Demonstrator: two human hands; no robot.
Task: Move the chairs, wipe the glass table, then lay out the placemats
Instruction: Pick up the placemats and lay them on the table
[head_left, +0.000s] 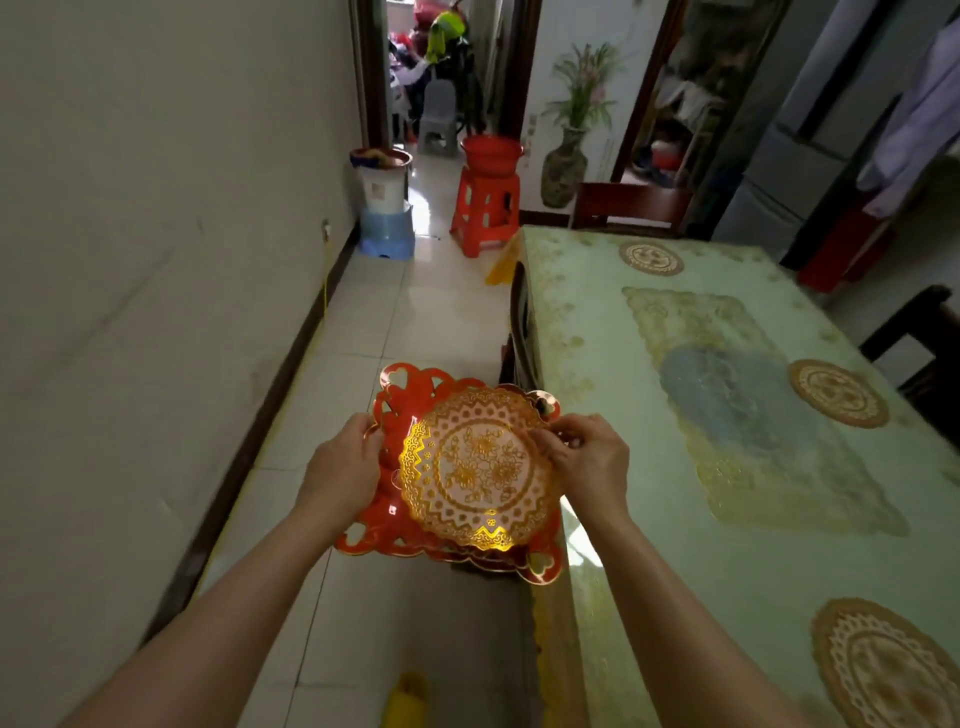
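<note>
I hold a stack of placemats in front of me, left of the glass table (613, 519). A round gold lace placemat (480, 470) lies on top of red square placemats (397, 512). My left hand (345, 462) grips the stack's left edge. My right hand (582, 452) pinches the round mat's right rim. Three round gold placemats lie on the table: one at the far end (651, 258), one at the right side (837, 393), one at the near right (883, 670). A large patterned cloth (737, 410) shows under the glass.
A dark chair (628, 205) stands at the table's far end, another chair (924, 338) at its right side. A red stool (485, 208) with a red basin, a white bucket on a blue stool (384, 208) and a wall line the tiled corridor to the left.
</note>
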